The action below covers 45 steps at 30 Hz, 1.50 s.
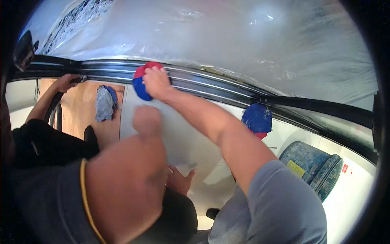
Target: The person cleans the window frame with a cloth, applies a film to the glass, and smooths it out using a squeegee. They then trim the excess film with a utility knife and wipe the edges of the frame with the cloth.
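Note:
My right hand [157, 83] is closed on a red and blue cloth [142, 88], pressing it against the black, ridged window track [191, 79]. From the lower left comes a bent bare arm in a dark, orange-hemmed sleeve, its hand [148, 120] smeared by motion below the cloth. It appears to be my left hand, though the sleeve differs from my right one; its fingers cannot be made out. A second blue and red cloth [256, 118] lies by the track, right of my right forearm.
At left, a co-worker's hand [67, 83] holds a small dark object by the track. Another person's hand [178, 181] shows near a black trouser leg. A grey-blue rag [105, 103] lies on a wooden board [81, 110]. A stained bucket [310, 164] lies at right. Plastic sheeting [227, 32] hangs beyond the track.

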Tool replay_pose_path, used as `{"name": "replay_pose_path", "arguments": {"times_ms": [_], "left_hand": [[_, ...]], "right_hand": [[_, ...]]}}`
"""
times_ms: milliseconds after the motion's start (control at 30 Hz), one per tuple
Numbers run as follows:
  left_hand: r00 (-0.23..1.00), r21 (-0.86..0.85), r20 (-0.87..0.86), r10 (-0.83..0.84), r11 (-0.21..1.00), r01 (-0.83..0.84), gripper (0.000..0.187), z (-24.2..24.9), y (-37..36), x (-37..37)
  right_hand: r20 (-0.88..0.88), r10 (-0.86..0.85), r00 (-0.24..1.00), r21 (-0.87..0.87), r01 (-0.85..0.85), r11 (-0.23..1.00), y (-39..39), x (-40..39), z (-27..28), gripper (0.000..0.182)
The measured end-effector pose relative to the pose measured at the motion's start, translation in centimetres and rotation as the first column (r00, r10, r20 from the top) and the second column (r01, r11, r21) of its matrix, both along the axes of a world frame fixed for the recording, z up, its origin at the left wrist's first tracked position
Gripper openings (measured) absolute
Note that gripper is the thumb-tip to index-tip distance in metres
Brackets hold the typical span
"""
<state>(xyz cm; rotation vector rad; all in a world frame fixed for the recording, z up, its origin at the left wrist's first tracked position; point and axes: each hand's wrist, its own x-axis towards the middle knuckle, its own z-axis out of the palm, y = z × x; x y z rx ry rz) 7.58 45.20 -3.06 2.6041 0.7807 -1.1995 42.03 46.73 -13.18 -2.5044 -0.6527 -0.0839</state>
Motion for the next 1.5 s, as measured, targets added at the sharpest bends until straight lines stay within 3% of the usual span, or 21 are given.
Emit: {"name": "replay_pose_path", "arguments": {"times_ms": [100,200,267,300,333,400,467,500,533,600,667,700,733,833,933,1033,1100,1167,1233,1333,1500], "left_hand": [[1.000,-0.221,0.004,-0.024,0.975,0.024,0.097,0.3,-2.3,2.7],[0.969,-0.601,0.157,-0.189,0.761,0.245,0.088,-1.9,-8.1,6.7],[0.922,-0.736,0.237,-0.307,0.562,0.377,0.083,-3.6,-12.3,9.4],[0.894,-0.783,0.278,-0.350,0.456,0.422,0.080,-4.4,-14.1,10.6],[0.862,-0.797,0.297,-0.411,0.392,0.461,0.077,-5.0,-15.4,11.6],[0.793,-0.804,0.327,-0.515,0.289,0.519,0.072,-5.8,-16.8,12.7],[0.509,-0.628,0.481,-0.714,0.125,0.768,0.067,-6.2,-17.4,12.9],[0.263,-0.452,0.568,-0.780,-0.028,0.892,0.060,-6.4,-17.6,12.7],[0.295,-0.459,0.546,-0.784,0.014,0.888,0.058,-6.3,-17.6,12.8],[0.363,-0.474,0.499,-0.787,0.103,0.875,0.055,-5.7,-17.5,13.0],[0.504,-0.622,0.385,-0.773,0.186,0.761,0.058,-5.5,-18.3,12.7],[0.565,-0.685,0.318,-0.762,0.227,0.692,0.060,-5.3,-18.7,12.6],[0.679,-0.737,0.370,-0.633,0.245,0.630,0.059,-5.6,-19.3,11.7],[0.806,-0.842,0.373,-0.460,0.196,0.502,0.059,-5.3,-21.1,11.0],[0.822,-0.867,0.368,-0.434,0.159,0.472,0.058,-4.7,-22.2,10.7],[0.809,-0.861,0.372,-0.455,0.157,0.484,0.058,-4.4,-21.8,10.8],[0.794,-0.854,0.368,-0.484,0.161,0.494,0.058,-4.2,-21.6,11.0],[0.779,-0.848,0.368,-0.508,0.159,0.505,0.057,-4.0,-21.7,11.2],[0.767,-0.849,0.369,-0.526,0.146,0.508,0.057,-3.9,-21.8,11.1],[0.768,-0.858,0.366,-0.526,0.130,0.497,0.057,-3.9,-22.0,11.2],[0.787,-0.880,0.373,-0.491,0.082,0.469,0.057,-4.4,-22.4,11.7]], "right_hand": [[-0.062,-0.058,0.996,0.122,0.065,0.990,5.4,2.1,-0.5,0.012],[-0.552,0.007,0.834,0.373,0.239,0.897,6.4,5.0,0.1,0.011],[-0.488,0.012,0.873,0.591,0.320,0.740,4.1,5.3,1.3,0.012],[-0.410,-0.005,0.912,0.605,0.276,0.747,1.2,4.6,3.4,0.014],[-0.275,0.011,0.961,0.569,0.153,0.808,-2.1,4.0,4.7,0.015],[-0.119,-0.055,0.991,0.348,0.093,0.933,-8.6,1.4,7.2,0.013],[-0.090,-0.044,0.995,0.039,0.048,0.998,-14.3,-1.4,6.3,0.015],[-0.175,-0.045,0.984,-0.087,0.030,0.996,-16.5,-2.9,5.1,0.019],[-0.259,-0.059,0.964,-0.208,0.004,0.978,-17.7,-4.3,4.3,0.025],[-0.155,-0.004,0.988,-0.172,-0.023,0.985,-17.9,-6.4,4.4,0.035],[-0.094,0.039,0.995,-0.151,-0.053,0.987,-17.2,-7.3,5.0,0.048],[-0.086,0.043,0.995,-0.135,-0.055,0.989,-16.3,-7.3,4.8,0.048],[-0.073,0.050,0.996,-0.120,-0.058,0.991,-15.2,-6.8,4.4,0.047],[-0.024,0.074,0.997,-0.061,-0.075,0.995,-10.6,-4.6,3.1,0.038],[-0.008,0.130,0.991,-0.071,-0.130,0.989,-4.4,-1.5,1.5,0.025],[0.121,0.124,0.985,0.063,-0.133,0.989,1.9,1.6,0.1,0.018],[-0.038,0.134,0.990,-0.052,-0.135,0.989,5.7,3.3,0.9,0.020],[-0.299,0.061,0.952,0.048,-0.049,0.998,7.6,4.9,1.7,0.019],[-0.499,0.093,0.862,0.352,0.104,0.930,7.1,5.5,2.9,0.020],[-0.307,0.054,0.950,0.395,0.076,0.915,1.9,4.4,4.6,0.023],[-0.239,-0.088,0.967,-0.096,0.066,0.993,-13.8,-1.0,6.4,0.019]]}}
